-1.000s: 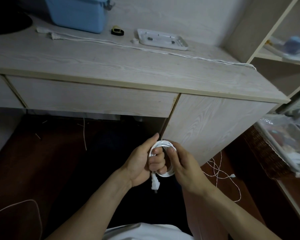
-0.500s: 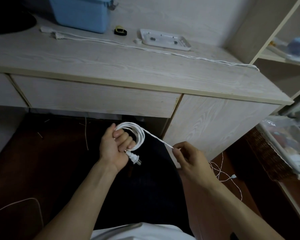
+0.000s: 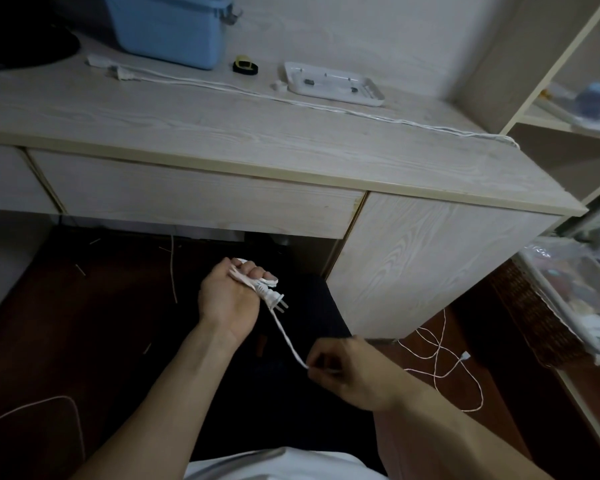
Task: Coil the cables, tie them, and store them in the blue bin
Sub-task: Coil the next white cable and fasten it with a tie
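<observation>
A pale wood-grain bench (image 3: 243,140) fills the far half of the room, a shallow drawer (image 3: 194,194) under its top and a cabinet side (image 3: 423,265) at the right. On its far left corner stands the blue bin (image 3: 168,27), with a dark round object (image 3: 25,46) at the far left edge. Open shelving (image 3: 565,109) rises to the right of the bench, and a clear plastic container (image 3: 575,292) sits lower down at the right edge. A second white cable (image 3: 291,100) runs along the bench top from its plug near the bin, passing just in front of a white tray (image 3: 333,84), to the right end, where it drops over the edge. A small black and yellow band (image 3: 245,65) lies between bin and tray. On the dark floor at the right, a thin white cord (image 3: 440,362) lies in loose loops; another pale cord (image 3: 49,410) curves at the near left.

In front of the bench, the person's left hand (image 3: 227,297) is closed around a coiled white cable (image 3: 257,282), its grip tight on the bundled loops, the two-pin plug (image 3: 276,301) sticking out to the right of the fist. From there the cable's free length runs down and to the right to the right hand (image 3: 352,368), whose grip pinches the strand between curled fingers. The hands are held apart, the strand straight between them.
</observation>
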### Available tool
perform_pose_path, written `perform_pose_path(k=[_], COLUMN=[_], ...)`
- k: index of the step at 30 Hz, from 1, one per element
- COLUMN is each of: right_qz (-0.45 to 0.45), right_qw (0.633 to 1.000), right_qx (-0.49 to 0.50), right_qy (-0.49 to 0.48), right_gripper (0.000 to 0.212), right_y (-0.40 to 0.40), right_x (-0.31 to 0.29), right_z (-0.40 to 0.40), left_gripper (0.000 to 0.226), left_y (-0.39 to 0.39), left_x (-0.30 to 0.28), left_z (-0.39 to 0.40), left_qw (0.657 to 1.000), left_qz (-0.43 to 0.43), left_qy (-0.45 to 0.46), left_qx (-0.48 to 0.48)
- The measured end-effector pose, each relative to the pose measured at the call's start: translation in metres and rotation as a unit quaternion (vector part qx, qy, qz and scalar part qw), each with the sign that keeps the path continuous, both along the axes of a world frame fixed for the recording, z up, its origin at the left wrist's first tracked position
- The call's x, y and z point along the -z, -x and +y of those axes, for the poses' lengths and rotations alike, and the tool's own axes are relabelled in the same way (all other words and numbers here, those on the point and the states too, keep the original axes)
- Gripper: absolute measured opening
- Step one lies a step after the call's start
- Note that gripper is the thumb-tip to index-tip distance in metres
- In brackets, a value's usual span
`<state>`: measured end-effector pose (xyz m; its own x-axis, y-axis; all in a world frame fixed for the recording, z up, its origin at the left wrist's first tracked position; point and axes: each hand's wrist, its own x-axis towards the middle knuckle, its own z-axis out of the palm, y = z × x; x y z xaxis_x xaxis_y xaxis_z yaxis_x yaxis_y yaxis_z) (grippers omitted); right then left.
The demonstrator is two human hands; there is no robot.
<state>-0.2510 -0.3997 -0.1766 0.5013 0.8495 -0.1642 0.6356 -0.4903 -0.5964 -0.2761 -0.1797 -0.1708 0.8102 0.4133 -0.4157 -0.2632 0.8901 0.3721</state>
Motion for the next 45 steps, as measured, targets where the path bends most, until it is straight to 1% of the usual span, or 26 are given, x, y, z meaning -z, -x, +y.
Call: perform_pose_path(k=[4,5,6,7,8,10,12,14,16,17,18,19,20,22,23,24,26,28,29,31,35,37,39,41,43,45], right_qz=[0.038,0.038,0.034,0.029,0.027,0.037,0.04,0.04,0.044,0.046,0.044,0.037,0.034,0.057,0.07,0.072,0.064,0.06,0.07,0.102,0.123,0.128,0.119,0.112,0.107,0.098], right_qw=[0.998,0.998,0.999,0.999,0.998,0.997,0.996,0.993,0.986,0.982,0.977,0.972,0.965,0.947,0.938,0.931,0.923,0.921,0.922,0.921,0.932,0.936,0.95,0.971,0.987,0.993], right_qx=[-0.041,-0.04,-0.038,-0.036,-0.036,-0.034,-0.02,0.01,0.049,0.067,0.087,0.115,0.145,0.204,0.226,0.244,0.266,0.269,0.265,0.258,0.251,0.253,0.231,0.172,0.101,0.057], right_qy=[-0.003,-0.009,-0.016,-0.027,-0.038,-0.058,-0.08,-0.112,-0.153,-0.171,-0.188,-0.202,-0.216,-0.242,-0.254,-0.262,-0.271,-0.274,-0.275,-0.272,-0.233,-0.208,-0.174,-0.121,-0.071,-0.04], right_gripper=[0.015,0.015,0.016,0.016,0.016,0.017,0.018,0.016,0.014,0.014,0.013,0.012,0.011,0.015,0.019,0.023,0.028,0.03,0.031,0.03,0.037,0.04,0.041,0.04,0.034,0.028], right_y=[0.007,0.008,0.009,0.009,0.008,0.007,0.007,0.008,0.008,0.007,0.006,0.004,0.003,0.001,0.001,-0.001,-0.002,-0.003,-0.002,0.0,0.001,-0.001,-0.003,0.0,0.006,0.01], right_x=[-0.002,-0.003,-0.004,-0.005,-0.006,-0.009,-0.012,-0.017,-0.021,-0.022,-0.022,-0.023,-0.022,-0.021,-0.021,-0.022,-0.021,-0.021,-0.02,-0.02,-0.02,-0.019,-0.019,-0.019,-0.018,-0.015], right_z=[0.003,0.004,0.004,0.005,0.005,0.004,0.004,0.005,0.005,0.004,0.004,0.003,0.002,0.001,0.001,0.001,0.002,0.002,0.002,0.003,0.003,0.002,0.0,0.001,0.003,0.005], left_gripper=[0.029,0.028,0.028,0.029,0.03,0.028,0.023,0.014,0.008,0.012,0.023,0.035,0.046,0.056,0.055,0.051,0.042,0.04,0.042,0.047,0.059,0.053,0.046,0.049,0.052,0.053], left_y=[-0.005,-0.006,-0.005,-0.003,0.0,0.008,0.012,0.014,0.016,0.018,0.019,0.02,0.021,0.022,0.023,0.024,0.025,0.027,0.028,0.03,0.032,0.028,0.022,0.017,0.014,0.012], left_x=[0.007,0.008,0.009,0.01,0.009,0.011,0.011,0.012,0.013,0.012,0.011,0.009,0.007,0.001,-0.002,-0.006,-0.01,-0.012,-0.013,-0.014,-0.017,-0.021,-0.023,-0.02,-0.013,-0.007], left_z=[-0.011,-0.012,-0.014,-0.016,-0.019,-0.023,-0.024,-0.02,-0.018,-0.018,-0.02,-0.021,-0.022,-0.02,-0.019,-0.017,-0.015,-0.015,-0.016,-0.014,-0.002,0.0,0.001,0.002,0.001,-0.001], left_qw=[0.997,0.992,0.981,0.961,0.928,0.838,0.761,0.712,0.652,0.631,0.627,0.635,0.653,0.7,0.719,0.73,0.73,0.73,0.736,0.77,0.866,0.912,0.952,0.973,0.983,0.99], left_qz=[0.015,0.021,0.03,0.041,0.052,0.066,0.07,0.055,0.04,0.034,0.027,0.02,0.01,-0.011,-0.016,-0.022,-0.05,-0.086,-0.101,-0.12,-0.148,-0.153,-0.139,-0.121,-0.101,-0.073], left_qy=[-0.072,-0.118,-0.184,-0.266,-0.358,-0.521,-0.614,-0.652,-0.687,-0.689,-0.675,-0.653,-0.623,-0.541,-0.501,-0.471,-0.444,-0.425,-0.409,-0.354,-0.19,-0.122,-0.066,-0.026,0.002,0.017], left_qx=[0.025,0.033,0.045,0.066,0.094,0.15,0.198,0.254,0.319,0.355,0.388,0.412,0.431,0.466,0.482,0.495,0.517,0.529,0.53,0.517,0.438,0.361,0.265,0.194,0.15,0.121])
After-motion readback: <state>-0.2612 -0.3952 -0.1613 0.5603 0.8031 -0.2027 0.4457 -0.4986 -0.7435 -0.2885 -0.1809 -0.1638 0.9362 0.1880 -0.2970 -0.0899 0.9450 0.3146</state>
